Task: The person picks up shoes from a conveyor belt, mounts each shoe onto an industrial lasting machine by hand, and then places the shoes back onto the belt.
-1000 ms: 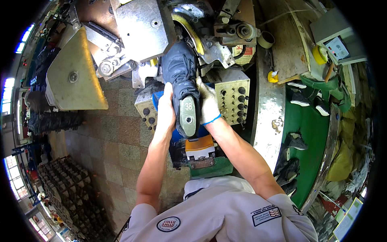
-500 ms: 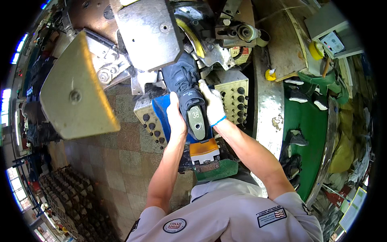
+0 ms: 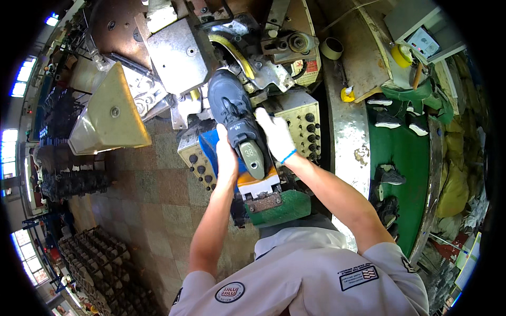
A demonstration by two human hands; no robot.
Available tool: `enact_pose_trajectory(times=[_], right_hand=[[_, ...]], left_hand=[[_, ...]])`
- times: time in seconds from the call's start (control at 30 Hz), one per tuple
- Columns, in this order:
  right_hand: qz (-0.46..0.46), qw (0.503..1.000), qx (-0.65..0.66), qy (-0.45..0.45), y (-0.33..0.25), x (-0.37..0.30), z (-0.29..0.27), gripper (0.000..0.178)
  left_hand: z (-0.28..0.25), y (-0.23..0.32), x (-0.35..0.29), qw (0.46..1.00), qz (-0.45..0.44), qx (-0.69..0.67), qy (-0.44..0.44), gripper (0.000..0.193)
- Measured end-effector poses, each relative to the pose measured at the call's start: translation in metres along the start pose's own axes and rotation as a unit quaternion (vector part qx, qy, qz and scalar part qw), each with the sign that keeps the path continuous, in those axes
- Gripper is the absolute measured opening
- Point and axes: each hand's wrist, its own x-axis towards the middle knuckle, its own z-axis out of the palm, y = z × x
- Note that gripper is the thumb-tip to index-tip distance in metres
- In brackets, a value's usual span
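A dark lace-up shoe (image 3: 230, 102) sits on a grey-green plastic last (image 3: 252, 158), its rounded toe pointing away from me, close to the machine's metal plates. My bare left hand (image 3: 226, 156) grips the left side near the heel, fingers partly hidden beneath. On the other side my right hand (image 3: 276, 135), in a white glove with a blue wristband, holds the shoe with its thumb by the laces; its other fingers are mostly hidden. Below the heel is an orange and white block (image 3: 259, 184) on the machine. A blue sheet (image 3: 210, 145) shows beside my left hand.
The machine's steel plate (image 3: 179, 55) and yellow curved strip (image 3: 234, 55) stand beyond the shoe. Knob panels (image 3: 298, 126) flank it. A pale guard panel (image 3: 112, 113) juts in at left. At right, several shoes lie on a green surface (image 3: 408, 195). A loaded rack (image 3: 103, 263) stands lower left.
The shoe's toe, partly hidden under the metal plate before, now shows in full. Both hands still hold the shoe, which has tilted a little to the left. The whole view has shifted slightly.
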Motion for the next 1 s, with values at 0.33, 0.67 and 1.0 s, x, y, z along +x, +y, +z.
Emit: enact_pose_trajectory(times=[0.33, 0.67, 1.0], right_hand=[[0.131, 0.917, 0.358, 0.118, 0.102, -0.066, -0.269, 0.079], [0.192, 0.828, 0.418, 0.320, 0.210, -0.020, -0.501, 0.064], [0.327, 0.752, 0.034, 0.571, 0.228, 0.146, -0.658, 0.103]], left_hand=[[0.021, 0.003, -0.060, 0.931, 0.274, 0.221, 0.095, 0.074], [0.052, -0.007, -0.045, 0.873, 0.268, 0.350, 0.207, 0.041], [0.050, -0.007, -0.040, 0.771, 0.314, 0.493, 0.252, 0.034]])
